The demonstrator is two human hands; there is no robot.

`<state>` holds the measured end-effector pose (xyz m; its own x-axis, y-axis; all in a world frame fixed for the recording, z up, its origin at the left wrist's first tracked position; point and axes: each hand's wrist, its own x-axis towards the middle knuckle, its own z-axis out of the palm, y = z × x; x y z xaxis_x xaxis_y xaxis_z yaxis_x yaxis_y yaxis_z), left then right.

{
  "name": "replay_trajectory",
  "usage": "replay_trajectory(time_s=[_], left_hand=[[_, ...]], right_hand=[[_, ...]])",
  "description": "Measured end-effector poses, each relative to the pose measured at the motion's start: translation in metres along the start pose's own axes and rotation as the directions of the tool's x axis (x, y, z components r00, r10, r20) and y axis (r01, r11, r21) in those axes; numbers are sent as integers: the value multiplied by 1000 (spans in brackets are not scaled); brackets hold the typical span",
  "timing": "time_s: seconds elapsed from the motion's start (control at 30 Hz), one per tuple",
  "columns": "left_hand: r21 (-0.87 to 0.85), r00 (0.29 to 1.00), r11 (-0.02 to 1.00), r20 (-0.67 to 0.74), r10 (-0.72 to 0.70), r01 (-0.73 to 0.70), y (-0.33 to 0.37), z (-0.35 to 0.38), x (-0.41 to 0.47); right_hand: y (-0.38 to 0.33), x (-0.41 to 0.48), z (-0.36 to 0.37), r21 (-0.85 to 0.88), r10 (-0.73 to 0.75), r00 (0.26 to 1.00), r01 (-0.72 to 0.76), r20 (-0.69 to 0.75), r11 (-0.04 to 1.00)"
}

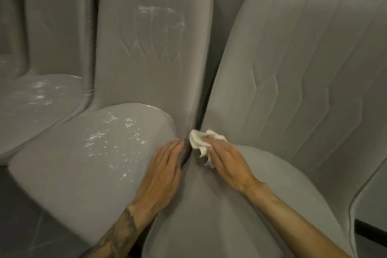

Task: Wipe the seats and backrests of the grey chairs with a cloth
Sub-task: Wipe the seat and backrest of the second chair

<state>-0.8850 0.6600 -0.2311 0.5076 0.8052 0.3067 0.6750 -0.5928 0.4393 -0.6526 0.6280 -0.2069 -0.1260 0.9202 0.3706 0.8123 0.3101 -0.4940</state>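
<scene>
— Where's the cloth (199, 142)?
— Bunched up white, pressed under the flat right hand (228, 163) on the right chair (209, 226), at its seat's back corner
— And the left hand (163, 172)?
— Flat, fingers straight, on the middle chair (73, 163) seat edge, holding nothing; white specks (117, 138) lie beside it

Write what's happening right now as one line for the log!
right hand presses white cloth on right chair seat | left hand flat on middle chair seat | white specks on it
</scene>
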Motion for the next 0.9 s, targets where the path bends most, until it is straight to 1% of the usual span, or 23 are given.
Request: replay_trajectory(time_s=[0.07, 0.13, 0.17, 0.23, 0.3, 0.33, 0.37, 0.4, 0.43, 0.47, 0.5, 0.53, 0.63, 0.73, 0.8, 0.9], left_hand=[[5, 995, 996, -31, -91, 92, -11, -22, -19], [-11, 985, 987, -69, -161, 161, -23, -43, -37], [-18, 980, 984, -85, -180, 179, -30, -53, -46], [-9, 975, 981, -105, -195, 195, -40, -70, -65], [17, 972, 979, -118, -201, 205, -52, -81, -81], [35, 971, 977, -122, -206, 211, -59, -84, -88], [48, 969, 973, -118, -218, 225, -65, -87, -94], [57, 965, 968, -110, -237, 244, -71, -89, -100], [63, 960, 961, -104, -262, 269, -77, -90, -104], [66, 952, 952, -99, -291, 298, -84, -91, -106], [71, 945, 944, -92, -315, 321, -90, -91, -109], [80, 940, 938, -82, -331, 337, -96, -91, -111], [173, 940, 924, -46, -337, 340, -118, -93, -112], [267, 929, 893, -30, -368, 362, -140, -101, -108], [302, 924, 878, -27, -381, 371, -156, -108, -102], [329, 925, 870, -36, -378, 368, -187, -117, -87]], right_hand=[[-29, 14, 2, 158, 112, 990, -97, -89, 983], [-57, 27, 4, 315, 213, 968, -164, -129, 935], [-70, 32, 5, 354, 237, 959, -170, -154, 920], [-94, 43, 11, 351, 237, 950, -154, -205, 924], [-115, 56, 28, 293, 181, 957, -110, -227, 950], [-122, 63, 41, 245, 139, 969, -87, -205, 966], [-128, 69, 58, 183, 104, 985, -78, -137, 980], [-134, 74, 77, 113, 90, 996, -87, -20, 990], [-137, 76, 98, 35, 101, 987, -106, 123, 994], [-140, 74, 118, -51, 128, 958, -119, 258, 992], [-141, 72, 136, -133, 159, 921, -119, 355, 984], [-140, 70, 149, -202, 185, 897, -110, 402, 973], [-131, 82, 161, -328, 212, 897, -81, 389, 941], [-119, 108, 161, -411, 281, 894, -124, 348, 903], [-113, 124, 167, -447, 315, 895, -152, 317, 882], [-112, 128, 176, -440, 323, 903, -176, 285, 881]])
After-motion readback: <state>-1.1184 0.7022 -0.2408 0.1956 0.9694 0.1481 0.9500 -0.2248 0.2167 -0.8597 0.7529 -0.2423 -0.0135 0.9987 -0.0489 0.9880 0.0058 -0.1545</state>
